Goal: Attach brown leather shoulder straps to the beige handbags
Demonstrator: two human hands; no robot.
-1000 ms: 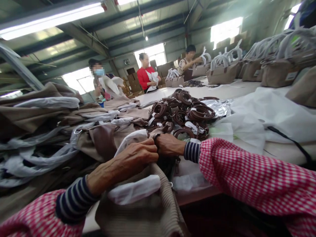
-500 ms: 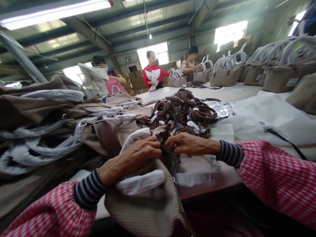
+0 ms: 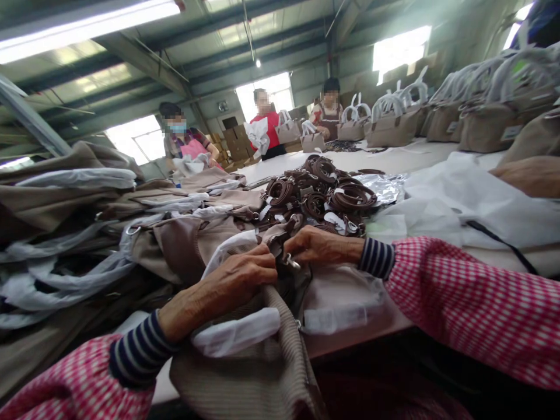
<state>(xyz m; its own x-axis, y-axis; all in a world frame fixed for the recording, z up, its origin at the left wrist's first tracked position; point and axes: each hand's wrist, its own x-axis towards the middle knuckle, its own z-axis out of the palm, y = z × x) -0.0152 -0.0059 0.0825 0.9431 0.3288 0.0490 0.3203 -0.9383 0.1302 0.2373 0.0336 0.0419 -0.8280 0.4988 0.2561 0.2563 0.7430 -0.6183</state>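
Observation:
A taupe corduroy handbag (image 3: 245, 373) lies tilted at the table's front edge, its handle (image 3: 238, 332) wrapped in white. My left hand (image 3: 238, 274) is closed on the bag's upper edge, with the fingertips partly hidden. Opposite it, my right hand (image 3: 317, 245) pinches at the bag's opening, thumb and fingers together at a small silver metal clasp (image 3: 291, 262). The clasp's exact kind is hard to make out. Just behind both hands rises a heap of coiled brown straps (image 3: 321, 195) with metal hooks and white wraps.
Taupe handbags (image 3: 184, 239) are piled at the left. More bags (image 3: 485, 125) stand in rows at the right. White wrapping sheets (image 3: 476, 198) and crinkled clear film (image 3: 385, 188) lie on the table (image 3: 280, 166). Three people work at the far side; a brown forearm-like shape enters at right.
My right hand has closed from loosely bent fingers into a pinch, and the silver clasp now shows at it. My left hand keeps its grip. The view has shifted slightly; people behind have moved.

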